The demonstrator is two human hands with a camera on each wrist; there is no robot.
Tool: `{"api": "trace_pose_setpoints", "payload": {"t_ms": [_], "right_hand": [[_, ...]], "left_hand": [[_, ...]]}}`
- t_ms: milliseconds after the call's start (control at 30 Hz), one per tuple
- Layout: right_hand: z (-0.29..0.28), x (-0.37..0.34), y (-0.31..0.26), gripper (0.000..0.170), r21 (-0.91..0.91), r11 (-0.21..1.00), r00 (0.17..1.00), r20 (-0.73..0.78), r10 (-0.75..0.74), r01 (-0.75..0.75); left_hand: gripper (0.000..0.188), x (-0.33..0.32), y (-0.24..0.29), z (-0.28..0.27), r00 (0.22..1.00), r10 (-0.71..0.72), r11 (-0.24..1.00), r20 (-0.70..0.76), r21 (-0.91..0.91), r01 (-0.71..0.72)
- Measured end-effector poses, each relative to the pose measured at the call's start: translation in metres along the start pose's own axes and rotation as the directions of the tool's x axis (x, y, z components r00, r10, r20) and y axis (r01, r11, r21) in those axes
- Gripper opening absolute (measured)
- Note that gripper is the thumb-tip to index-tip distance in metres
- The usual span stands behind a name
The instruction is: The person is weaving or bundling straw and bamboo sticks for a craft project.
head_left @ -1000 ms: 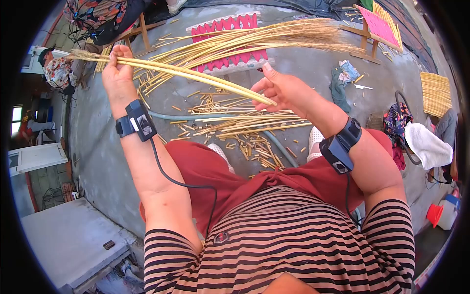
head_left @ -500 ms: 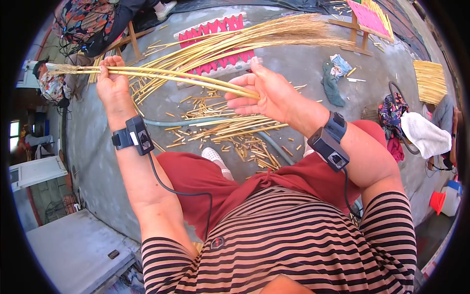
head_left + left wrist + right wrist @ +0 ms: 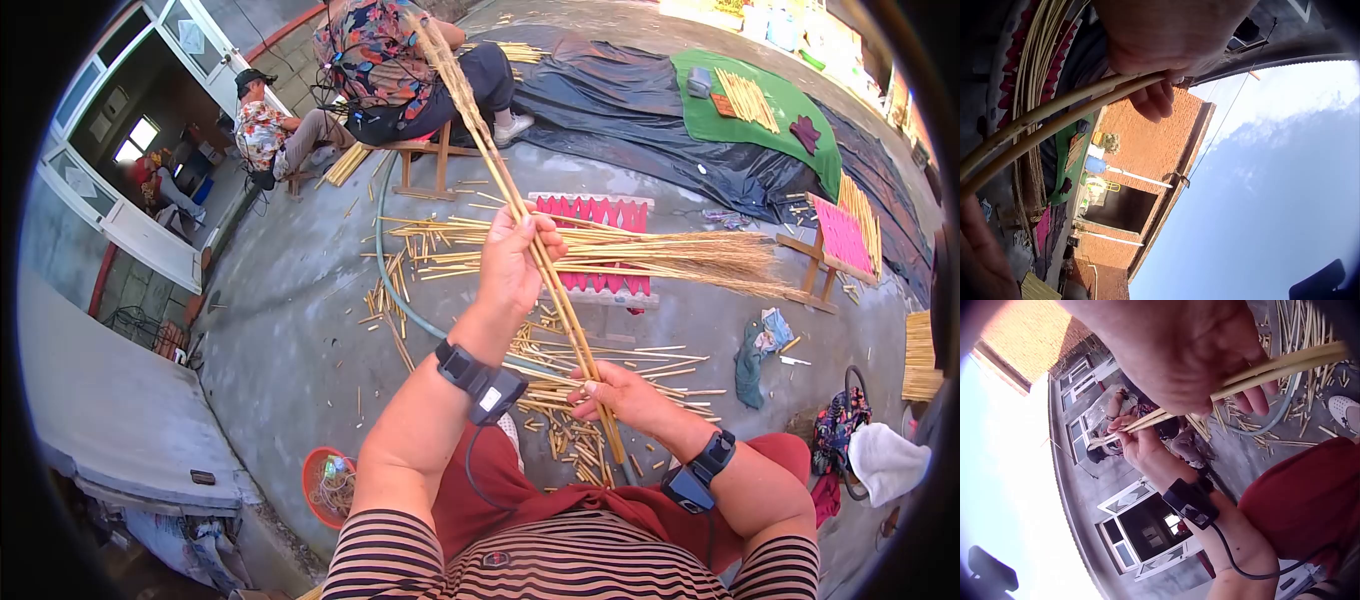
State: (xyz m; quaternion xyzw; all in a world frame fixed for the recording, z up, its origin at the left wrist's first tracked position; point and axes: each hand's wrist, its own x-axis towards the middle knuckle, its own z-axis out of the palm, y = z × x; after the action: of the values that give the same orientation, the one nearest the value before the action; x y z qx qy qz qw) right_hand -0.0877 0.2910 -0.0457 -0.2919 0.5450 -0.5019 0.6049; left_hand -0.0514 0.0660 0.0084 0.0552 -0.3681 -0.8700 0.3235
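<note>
Two long dried stalks (image 3: 569,325), straw-yellow with brushy tips, slant across the head view, tips pointing up and away. My left hand (image 3: 512,268) grips them around mid-length, thumb and fingers wrapped about them. Lower down, near the cut ends, my right hand (image 3: 635,400) holds the pair loosely, its thumb across them and fingers behind. In the left wrist view the stalks (image 3: 1054,122) run side by side up to the left hand (image 3: 1172,37). The right wrist view has them passing beneath the right palm, with fingertips (image 3: 1255,400) showing below.
A heap of brushy stalks (image 3: 690,255) lies over a pink-covered support (image 3: 600,215). Short cut pieces (image 3: 575,440) and a hose (image 3: 385,250) are on the concrete floor. A person in a floral top (image 3: 375,55) sits ahead; a red bucket (image 3: 316,495) stands at left.
The stalks have swung from nearly level to steeply slanted, tips going upward and away. The right hand's spread fingers have closed in around their lower part. The head view has turned left and up.
</note>
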Motion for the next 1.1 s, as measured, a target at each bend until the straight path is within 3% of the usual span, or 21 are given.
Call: {"api": "trace_pose_setpoints", "payload": {"t_ms": [133,433,1100], "right_hand": [[0.001,0.006,0.0,0.023,0.091,0.994,0.994,-0.081,0.066,-0.059],[-0.006,0.007,0.006,0.019,0.145,0.987,0.996,-0.037,0.078,-0.072],[-0.007,0.007,0.011,0.018,0.13,0.99,0.997,-0.042,0.06,-0.054]], "left_hand": [[0.011,-0.01,-0.022,0.011,0.998,-0.055,0.997,0.012,-0.048,0.056],[0.014,-0.01,-0.027,0.019,0.997,-0.078,0.997,0.021,-0.022,0.079],[0.026,-0.015,-0.039,0.031,0.989,-0.128,0.991,0.068,0.051,0.125]]}}
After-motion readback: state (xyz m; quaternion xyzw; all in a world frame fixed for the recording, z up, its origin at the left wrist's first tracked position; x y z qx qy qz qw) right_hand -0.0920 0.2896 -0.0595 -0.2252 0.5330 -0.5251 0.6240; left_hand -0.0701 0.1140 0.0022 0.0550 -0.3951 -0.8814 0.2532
